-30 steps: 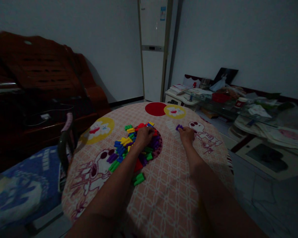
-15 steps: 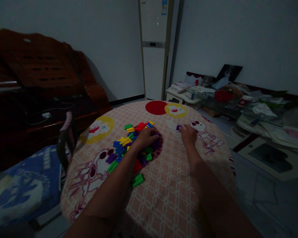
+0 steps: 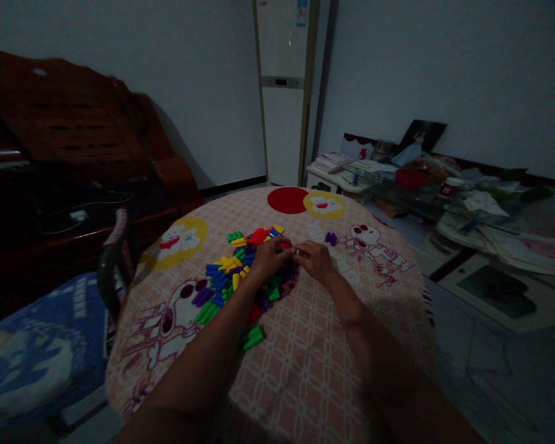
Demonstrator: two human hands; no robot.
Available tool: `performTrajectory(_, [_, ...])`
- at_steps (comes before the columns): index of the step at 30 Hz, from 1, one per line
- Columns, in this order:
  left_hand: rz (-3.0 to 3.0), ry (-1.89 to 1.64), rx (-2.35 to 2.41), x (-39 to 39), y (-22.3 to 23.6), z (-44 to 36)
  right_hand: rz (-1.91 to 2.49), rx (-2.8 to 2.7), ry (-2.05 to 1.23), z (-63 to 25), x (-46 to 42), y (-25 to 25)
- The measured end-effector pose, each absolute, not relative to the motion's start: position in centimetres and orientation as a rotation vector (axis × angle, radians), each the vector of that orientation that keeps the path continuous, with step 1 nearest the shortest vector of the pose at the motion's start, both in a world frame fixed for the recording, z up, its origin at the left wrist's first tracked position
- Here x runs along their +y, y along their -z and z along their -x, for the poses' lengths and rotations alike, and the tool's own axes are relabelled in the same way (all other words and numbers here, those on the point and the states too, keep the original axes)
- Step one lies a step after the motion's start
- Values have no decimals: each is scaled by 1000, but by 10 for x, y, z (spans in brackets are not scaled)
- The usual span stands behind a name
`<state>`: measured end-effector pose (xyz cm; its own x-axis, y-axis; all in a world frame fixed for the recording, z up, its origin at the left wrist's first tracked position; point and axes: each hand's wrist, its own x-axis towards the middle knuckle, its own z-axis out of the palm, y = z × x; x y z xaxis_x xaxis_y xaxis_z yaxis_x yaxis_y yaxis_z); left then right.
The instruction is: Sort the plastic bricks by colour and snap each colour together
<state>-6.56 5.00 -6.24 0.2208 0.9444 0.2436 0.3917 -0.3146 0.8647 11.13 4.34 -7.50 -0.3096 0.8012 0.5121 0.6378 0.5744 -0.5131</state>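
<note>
A heap of coloured plastic building blocks (image 3: 219, 280) lies on the round table, in blue, yellow, green, red and purple. My left hand (image 3: 269, 258) is over the right side of the heap, its fingers bent and the fingertips drawn together. Close against those fingertips is my right hand (image 3: 315, 261), also pinched. Whatever is between the fingers is too small and dark to name. A purple block (image 3: 330, 238) rests by itself to the right of the heap, beyond my right hand. Nearer to me sits a lone green block (image 3: 253, 337).
A patterned cloth covers the table (image 3: 300, 364). At the left stands a chair with a blue cushion (image 3: 50, 345), and behind it a wooden sofa (image 3: 78, 135). A glass-topped cabinet (image 3: 398, 191) full of clutter is along the right wall. A tall white appliance (image 3: 284, 129) fills the corner.
My right hand has let go of the purple block, leaving it on the table, and moved left to meet my left hand. My left hand has shifted slightly over the heap.
</note>
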Motion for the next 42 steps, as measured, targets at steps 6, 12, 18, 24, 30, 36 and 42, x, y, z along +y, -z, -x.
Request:
performTrajectory(6, [-1887,-1063,1269,51,65,64,1242,-2133,-318,-119,45,74])
performTrajectory(12, [-1933,-1012,1210,51,67,63,1252,-1838,-822,-127,47,77])
performTrajectory(18, [-2148,-985,1368,48,66,63,1736,-1532,-351,-157,54,73])
performTrajectory(24, [-2480,-501,1593,37,57,62,2190,-1500,-98,-167,52,72])
performTrajectory(30, [-2508,-245,1688,29,48,60,2282,-1601,-141,-167,51,70])
performTrajectory(36, [-2503,-195,1692,26,47,58,2308,-1525,-41,-163,52,72])
performTrajectory(42, [-2546,-208,1635,25,51,57,2323,-1521,-14,-159,56,77])
